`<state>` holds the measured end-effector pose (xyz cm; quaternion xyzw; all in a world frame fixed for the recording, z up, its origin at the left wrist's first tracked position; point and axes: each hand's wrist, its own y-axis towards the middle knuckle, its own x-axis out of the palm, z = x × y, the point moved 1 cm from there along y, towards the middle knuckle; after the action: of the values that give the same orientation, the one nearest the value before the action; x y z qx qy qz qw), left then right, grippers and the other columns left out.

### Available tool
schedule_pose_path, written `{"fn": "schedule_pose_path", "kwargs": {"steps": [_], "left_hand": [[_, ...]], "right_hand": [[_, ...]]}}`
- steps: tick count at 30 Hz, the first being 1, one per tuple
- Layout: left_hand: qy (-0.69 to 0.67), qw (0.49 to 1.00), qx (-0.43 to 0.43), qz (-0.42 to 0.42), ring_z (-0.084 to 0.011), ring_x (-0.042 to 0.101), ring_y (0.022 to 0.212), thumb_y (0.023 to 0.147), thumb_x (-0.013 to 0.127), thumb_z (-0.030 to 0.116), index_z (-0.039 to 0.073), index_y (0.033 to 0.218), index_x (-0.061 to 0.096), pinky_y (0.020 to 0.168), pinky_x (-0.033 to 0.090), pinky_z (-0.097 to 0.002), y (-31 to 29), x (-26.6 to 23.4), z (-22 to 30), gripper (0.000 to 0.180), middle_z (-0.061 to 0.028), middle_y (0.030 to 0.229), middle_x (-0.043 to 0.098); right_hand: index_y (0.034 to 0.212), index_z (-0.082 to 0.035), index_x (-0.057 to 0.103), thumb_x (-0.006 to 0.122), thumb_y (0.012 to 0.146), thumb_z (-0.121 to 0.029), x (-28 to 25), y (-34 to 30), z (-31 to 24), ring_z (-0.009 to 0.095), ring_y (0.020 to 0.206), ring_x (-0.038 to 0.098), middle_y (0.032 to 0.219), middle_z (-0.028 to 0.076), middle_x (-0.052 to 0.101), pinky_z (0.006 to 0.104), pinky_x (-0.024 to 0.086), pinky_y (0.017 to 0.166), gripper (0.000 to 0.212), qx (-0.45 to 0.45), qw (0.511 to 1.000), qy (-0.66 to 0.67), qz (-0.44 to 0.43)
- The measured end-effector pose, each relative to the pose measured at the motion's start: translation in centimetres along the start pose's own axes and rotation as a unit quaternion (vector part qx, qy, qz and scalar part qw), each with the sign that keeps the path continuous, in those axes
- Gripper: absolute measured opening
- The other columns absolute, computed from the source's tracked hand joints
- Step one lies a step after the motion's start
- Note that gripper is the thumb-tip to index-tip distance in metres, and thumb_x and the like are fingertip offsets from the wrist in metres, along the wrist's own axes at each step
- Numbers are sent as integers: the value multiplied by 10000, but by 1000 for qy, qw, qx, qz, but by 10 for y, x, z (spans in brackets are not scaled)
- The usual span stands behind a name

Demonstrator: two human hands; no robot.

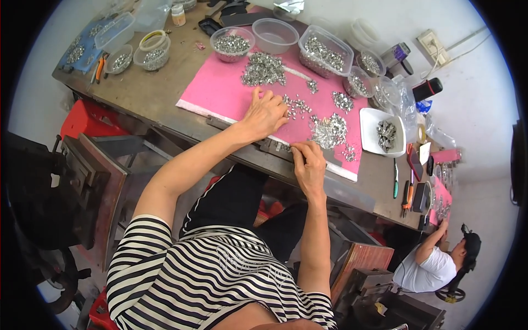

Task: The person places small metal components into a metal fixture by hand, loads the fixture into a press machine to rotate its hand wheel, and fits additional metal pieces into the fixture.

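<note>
Left hand (267, 114) half-curled beside metal parts (297, 106) on pink mat (214, 88); right hand (311, 166) bunched at edge fixture (274, 147). Either gripping? I can't tell. A stray knuckle could scatter parts.

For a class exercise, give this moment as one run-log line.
left hand: over pink mat; right hand: at metal fixture; metal pieces: heaped on mat
</note>
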<state>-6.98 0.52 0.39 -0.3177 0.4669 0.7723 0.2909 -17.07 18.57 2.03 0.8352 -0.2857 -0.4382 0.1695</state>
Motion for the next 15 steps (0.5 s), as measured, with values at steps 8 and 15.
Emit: {"fn": "schedule_pose_path", "kwargs": {"steps": [8, 15], "left_hand": [[18, 999, 8, 38, -277, 557, 1011, 863, 713, 178, 83, 904, 699, 1023, 313, -589, 3, 7, -3, 105, -75, 931, 634], [24, 998, 46, 24, -262, 565, 995, 866, 708, 166, 94, 914, 713, 1022, 320, -579, 5, 1, -9, 87, -61, 879, 644]], "right_hand": [[922, -57, 725, 717, 897, -123, 18, 51, 29, 314, 836, 636, 860, 116, 659, 430, 417, 777, 71, 64, 995, -62, -34], [880, -34, 663, 713, 890, -138, 35, 69, 39, 322, 879, 633, 889, 121, 667, 452, 400, 811, 116, 48, 984, -162, -55]]}}
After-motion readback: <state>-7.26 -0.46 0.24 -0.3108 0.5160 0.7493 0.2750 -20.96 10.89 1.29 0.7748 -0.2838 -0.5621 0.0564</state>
